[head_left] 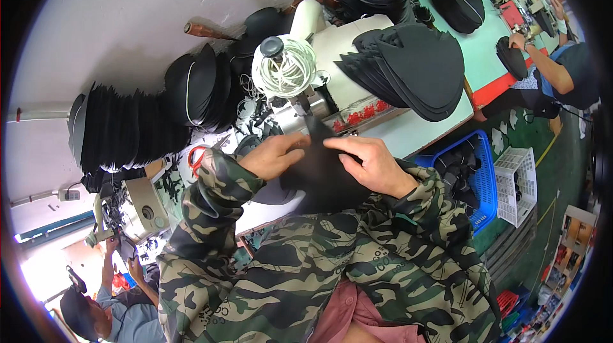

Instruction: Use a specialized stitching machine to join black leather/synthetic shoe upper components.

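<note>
A black, flat cut piece of sheet material (pixel 322 184) lies in front of me, its narrow tip reaching under the head of a cream machine (pixel 308 18). My left hand (pixel 276 156) has its fingers curled on the piece's left edge. On the opposite edge, my right hand (pixel 373 164) grips the piece between thumb and a fairly straight index finger. Above my left hand, a coil of white cord (pixel 287 69) hangs on the machine. A fanned stack of black curved pieces (pixel 415 68) rests on the machine's right side.
Tied stacks of black pieces (pixel 131 126) line the wall at left. Red-handled scissors (pixel 196 159) lie by my left sleeve. A blue basket (pixel 486 177) and white crate (pixel 516 183) stand at right. Two people work nearby, one at far right (pixel 552 71), another at lower left (pixel 115 311).
</note>
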`<state>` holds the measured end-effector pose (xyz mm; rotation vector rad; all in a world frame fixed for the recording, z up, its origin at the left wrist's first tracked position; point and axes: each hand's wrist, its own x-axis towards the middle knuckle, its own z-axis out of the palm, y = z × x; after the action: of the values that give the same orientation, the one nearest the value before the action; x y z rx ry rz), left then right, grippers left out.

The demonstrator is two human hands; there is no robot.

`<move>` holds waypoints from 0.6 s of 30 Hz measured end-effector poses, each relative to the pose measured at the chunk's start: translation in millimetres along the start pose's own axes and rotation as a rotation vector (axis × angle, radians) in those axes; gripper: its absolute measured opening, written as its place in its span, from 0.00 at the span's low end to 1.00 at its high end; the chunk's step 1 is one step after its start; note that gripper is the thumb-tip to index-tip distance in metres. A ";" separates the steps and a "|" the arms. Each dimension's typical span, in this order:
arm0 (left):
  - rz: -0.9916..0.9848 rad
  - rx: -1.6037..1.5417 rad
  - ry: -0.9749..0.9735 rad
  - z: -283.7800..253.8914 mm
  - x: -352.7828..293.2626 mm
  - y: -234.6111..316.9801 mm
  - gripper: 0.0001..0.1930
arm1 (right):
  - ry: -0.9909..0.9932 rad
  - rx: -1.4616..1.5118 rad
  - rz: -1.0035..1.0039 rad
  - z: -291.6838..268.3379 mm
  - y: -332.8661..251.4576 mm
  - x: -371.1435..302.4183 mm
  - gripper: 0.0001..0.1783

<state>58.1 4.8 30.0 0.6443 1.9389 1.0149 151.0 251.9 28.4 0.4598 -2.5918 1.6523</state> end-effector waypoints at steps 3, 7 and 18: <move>-0.266 -0.014 -0.120 -1.4 -1.7 -2.6 0.14 | -0.120 -0.057 0.086 12.1 2.6 3.4 0.14; -0.309 -0.425 -0.205 -12.9 -2.2 -43.2 0.12 | -0.156 0.117 0.191 38.6 3.3 3.1 0.19; 0.401 0.023 -0.075 -67.6 21.5 -55.8 0.14 | -0.106 0.865 0.502 86.8 -10.6 28.9 0.23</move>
<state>-13.9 -37.4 -4.2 1.0993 1.7949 1.1912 137.4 163.7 5.4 -0.1355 -2.0037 2.9615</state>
